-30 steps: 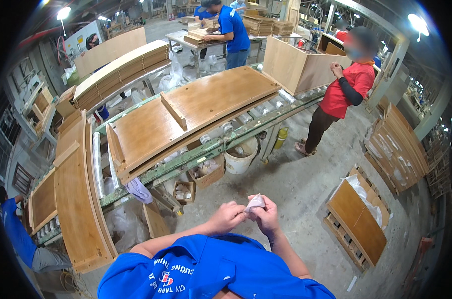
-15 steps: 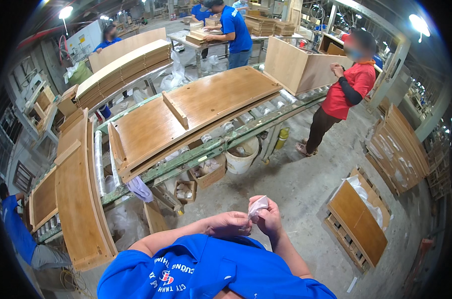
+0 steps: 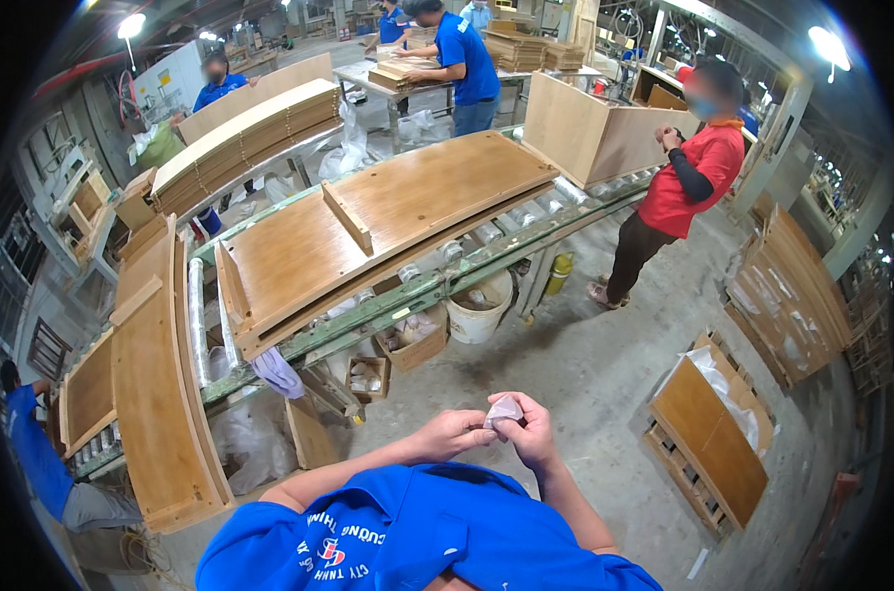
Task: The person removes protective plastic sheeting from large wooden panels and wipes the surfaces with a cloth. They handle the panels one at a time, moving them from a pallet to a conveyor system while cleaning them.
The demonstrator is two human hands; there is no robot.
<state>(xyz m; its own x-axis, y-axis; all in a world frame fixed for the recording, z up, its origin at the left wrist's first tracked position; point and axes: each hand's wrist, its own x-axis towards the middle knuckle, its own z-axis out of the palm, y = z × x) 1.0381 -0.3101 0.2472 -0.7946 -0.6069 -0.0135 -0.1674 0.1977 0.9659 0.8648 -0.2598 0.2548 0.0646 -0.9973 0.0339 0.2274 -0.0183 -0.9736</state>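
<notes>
A green roller conveyor (image 3: 407,295) runs beyond both hands, slanting from far left to ahead right. On it, ahead and left of the hands, lies a brown wooden panel (image 3: 437,187) with a crosspiece on its face; a long curved-looking panel (image 3: 161,394) lies well to the left of the left hand. A person in a red top (image 3: 693,167) stands ahead and right of the right hand, well apart. Well to the right of that hand, a brown board (image 3: 708,428) leans over a pallet. Ahead of the hands are a white bucket (image 3: 479,317) and, just left of it, a cardboard box (image 3: 422,345); a lilac cloth (image 3: 277,375) hangs from the conveyor, ahead and left of the left hand.

The right hand (image 3: 528,431) pinches a small pale sheet (image 3: 503,410) between thumb and fingers. The left hand (image 3: 454,431) has its fingers gathered at the sheet's lower left edge; whether they grip it I cannot tell. The sheet is probably very light, thin and pliable, easily creased or perhaps torn; a gentle fingertip pinch near an edge should suit it. It looks pinkish white, folded or crumpled, with a pointed top; its material is unclear.
</notes>
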